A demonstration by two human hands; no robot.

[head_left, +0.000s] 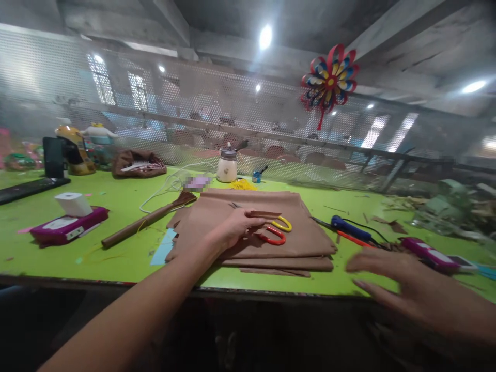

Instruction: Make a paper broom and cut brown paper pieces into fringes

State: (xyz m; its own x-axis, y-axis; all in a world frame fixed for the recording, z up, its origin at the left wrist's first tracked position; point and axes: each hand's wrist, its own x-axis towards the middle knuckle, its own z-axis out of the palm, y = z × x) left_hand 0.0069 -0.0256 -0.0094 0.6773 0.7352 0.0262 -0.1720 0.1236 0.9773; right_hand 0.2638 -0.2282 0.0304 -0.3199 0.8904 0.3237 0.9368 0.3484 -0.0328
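Note:
My left hand (242, 225) is above a stack of brown sheets (263, 250), its fingers closed on a thin brown strip (267, 213). A pair of scissors (276, 239) with one red and one yellow handle passes beneath these fingers. Its blade tips show beyond the hand; whether the fingers also grip it I cannot tell. My right hand (406, 284), blurred, hovers over the table's front edge, thumb and fingers apart, holding nothing visible. Nearest to it are a blue-handled tool (351, 227) with a thin metal shaft, an orange stick (355, 239) and a purple power strip (430, 254).
On the green table (127, 266), a rolled brown bundle (143, 222) and another purple power strip (70, 226) with a white plug lie left. A cream jar (227, 168), small blue bottle (256, 177) and brown bag (139, 164) stand behind. Scraps (445, 206) pile up right, before a mesh screen.

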